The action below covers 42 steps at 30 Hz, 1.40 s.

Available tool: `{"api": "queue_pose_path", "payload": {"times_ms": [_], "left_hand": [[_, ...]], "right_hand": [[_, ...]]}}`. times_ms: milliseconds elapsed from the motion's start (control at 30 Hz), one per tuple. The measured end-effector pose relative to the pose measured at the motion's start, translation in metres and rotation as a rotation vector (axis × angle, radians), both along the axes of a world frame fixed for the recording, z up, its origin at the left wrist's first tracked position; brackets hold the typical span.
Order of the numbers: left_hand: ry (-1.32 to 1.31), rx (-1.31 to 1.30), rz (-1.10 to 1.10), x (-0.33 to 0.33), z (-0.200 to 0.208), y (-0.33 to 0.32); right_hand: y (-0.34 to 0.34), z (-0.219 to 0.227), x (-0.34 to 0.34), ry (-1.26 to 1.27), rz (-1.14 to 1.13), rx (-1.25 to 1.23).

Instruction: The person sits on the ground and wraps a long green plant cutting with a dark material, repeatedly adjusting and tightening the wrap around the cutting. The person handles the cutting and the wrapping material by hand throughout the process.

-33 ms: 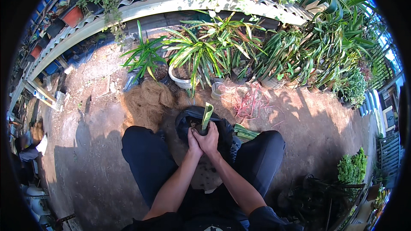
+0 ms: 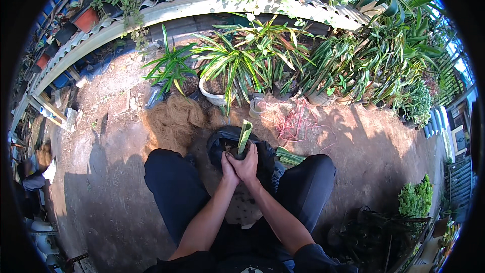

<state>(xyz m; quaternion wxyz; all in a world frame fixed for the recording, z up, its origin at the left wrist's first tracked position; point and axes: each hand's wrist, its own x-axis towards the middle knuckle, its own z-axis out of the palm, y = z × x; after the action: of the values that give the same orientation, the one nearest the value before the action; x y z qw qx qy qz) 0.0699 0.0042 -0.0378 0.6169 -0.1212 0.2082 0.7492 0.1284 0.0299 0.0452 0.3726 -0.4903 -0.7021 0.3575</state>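
Note:
Between my knees, my left hand and my right hand are closed together around the base of an upright leaf cutting. The cutting is thick and green with a paler edge, and its cut top points up. Something dark shows at its base between my palms, mostly hidden by my fingers; I cannot tell whether it is soil or a small dark pot. Just beyond my hands an open black plastic bag stands on the ground, with dark soil inside. More cut green leaves lie beside my right knee.
A heap of brown fibre lies ahead on the left. Pink-red strings are scattered ahead on the right, near a small pale container. Behind them stands a white pot among several leafy plants, under a corrugated shelf holding more pots.

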Motion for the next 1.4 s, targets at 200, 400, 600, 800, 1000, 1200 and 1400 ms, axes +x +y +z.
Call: {"api": "queue_pose_path", "payload": {"times_ms": [200,400,600,800,1000,1200,1400], "left_hand": [[0.077,-0.119,0.071,-0.001,0.017,0.006],[0.100,-0.071,0.007,0.000,0.016,0.009],[0.032,-0.052,-0.018,0.003,0.022,0.007],[-0.008,-0.047,0.013,0.004,0.019,0.008],[0.021,-0.165,0.052,0.007,0.026,0.009],[0.006,-0.119,0.003,-0.001,0.013,0.005],[0.019,-0.164,0.028,-0.004,0.017,0.007]], "right_hand": [[0.017,0.009,0.001,0.026,0.089,-0.106],[0.019,-0.001,0.005,0.115,0.037,-0.107],[0.016,0.001,0.004,0.099,0.011,0.098],[0.016,0.003,0.005,0.147,0.058,0.102],[0.016,-0.002,0.004,0.085,0.079,0.223],[0.009,-0.001,-0.001,0.089,0.019,0.159],[0.013,-0.005,-0.001,0.089,0.029,0.160]]}}
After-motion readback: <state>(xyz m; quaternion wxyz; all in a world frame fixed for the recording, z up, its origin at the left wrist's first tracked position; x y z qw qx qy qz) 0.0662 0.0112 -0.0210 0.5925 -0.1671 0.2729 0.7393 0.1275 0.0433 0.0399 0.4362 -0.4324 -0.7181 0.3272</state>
